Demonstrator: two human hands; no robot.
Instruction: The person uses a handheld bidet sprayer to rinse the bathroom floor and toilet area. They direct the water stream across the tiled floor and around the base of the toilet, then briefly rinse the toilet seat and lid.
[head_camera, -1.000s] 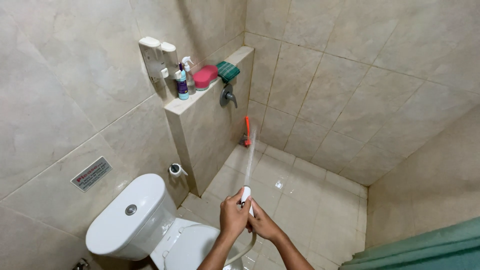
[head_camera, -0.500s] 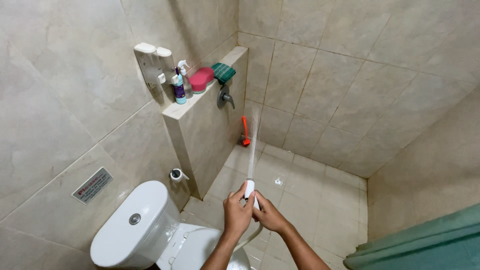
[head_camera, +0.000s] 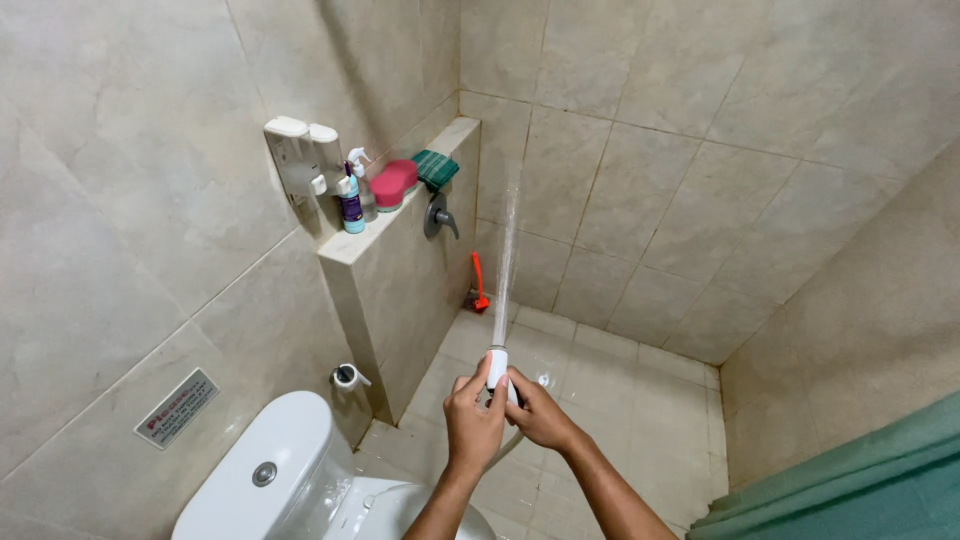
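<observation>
Both hands have slid right and a bit higher, and the water now shoots up the back tiled wall (head_camera: 640, 180). Down left sits the white toilet tank (head_camera: 262, 462). Left hand (head_camera: 474, 425) and right hand (head_camera: 541, 412) are both closed around the white spray nozzle (head_camera: 497, 365), which stands between them, its long end pointing up and away

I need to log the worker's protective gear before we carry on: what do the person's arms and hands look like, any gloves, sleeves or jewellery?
Both forearms are bare as far as the picture shows, with no sleeves in view. The left hand and right hand wear no gloves. No watch, bracelet or ring is visible on the wrists or fingers.
</observation>
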